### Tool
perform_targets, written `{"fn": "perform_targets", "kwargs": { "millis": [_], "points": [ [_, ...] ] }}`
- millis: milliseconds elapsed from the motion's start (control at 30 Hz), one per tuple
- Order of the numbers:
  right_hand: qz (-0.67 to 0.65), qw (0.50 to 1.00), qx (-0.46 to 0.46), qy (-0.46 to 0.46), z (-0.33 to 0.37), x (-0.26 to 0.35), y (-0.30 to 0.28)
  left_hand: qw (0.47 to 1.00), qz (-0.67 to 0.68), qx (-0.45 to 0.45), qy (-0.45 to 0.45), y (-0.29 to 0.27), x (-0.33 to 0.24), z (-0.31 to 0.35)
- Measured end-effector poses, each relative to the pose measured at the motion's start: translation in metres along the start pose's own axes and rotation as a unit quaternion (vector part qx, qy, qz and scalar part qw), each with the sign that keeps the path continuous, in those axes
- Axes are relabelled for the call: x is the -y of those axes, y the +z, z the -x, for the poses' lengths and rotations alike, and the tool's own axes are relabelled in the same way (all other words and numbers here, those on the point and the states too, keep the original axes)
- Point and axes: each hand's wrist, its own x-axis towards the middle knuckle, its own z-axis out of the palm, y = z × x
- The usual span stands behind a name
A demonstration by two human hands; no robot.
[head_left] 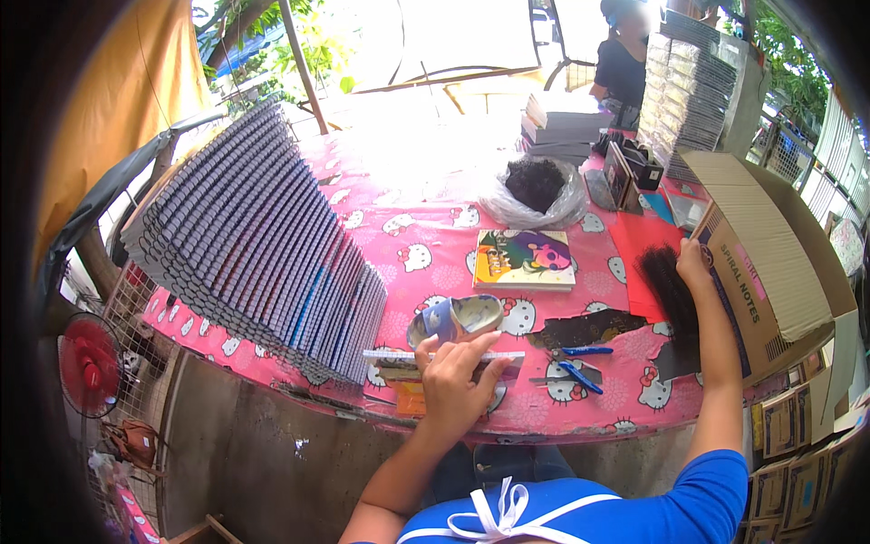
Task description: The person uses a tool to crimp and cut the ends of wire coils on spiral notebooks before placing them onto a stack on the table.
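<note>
My left hand is closed over the top of a notebook held on edge at the table's front. Its lower part shows an orange patch. Just beyond stands a blue patterned clog. On the right my right arm is stretched out, and my right hand has its fingers drawn together beside a bundle of black plastic spiral coils. What those fingers hold is too small to make out. Between my hands lie blue-handled pliers. A colourful illustrated book lies flat farther back.
A tall stack of spiral-bound notebooks leans on the left. An open cardboard box stands close to my right hand. Farther back are a plastic bag of black coils, a book pile and a person. A pink patterned cloth covers the table.
</note>
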Motion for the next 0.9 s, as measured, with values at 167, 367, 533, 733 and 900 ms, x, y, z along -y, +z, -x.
{"fn": "perform_targets", "kwargs": {
  "millis": [167, 367, 533, 733, 900],
  "points": [
    [0.035, 0.996, -0.056, -0.064, 0.011, 0.010, -0.012, 0.999, 0.006, 0.002, 0.035, 0.008, 0.007, 0.000],
    [-0.200, 0.953, -0.087, -0.211, 0.108, 0.108, -0.028, 0.998, 0.011, -0.038, 0.038, 0.006, 0.011, 0.003],
    [-0.190, 0.962, -0.056, -0.186, 0.082, 0.105, 0.052, 0.998, 0.024, -0.022, 0.048, 0.008, 0.010, -0.001],
    [-0.217, 0.957, -0.035, -0.187, 0.070, 0.123, 0.047, 0.999, 0.012, -0.031, 0.037, 0.013, 0.010, -0.004],
    [-0.447, 0.855, 0.028, -0.261, 0.138, 0.157, -0.053, 0.999, 0.005, -0.022, 0.028, 0.009, 0.009, 0.000]
  ]
}}
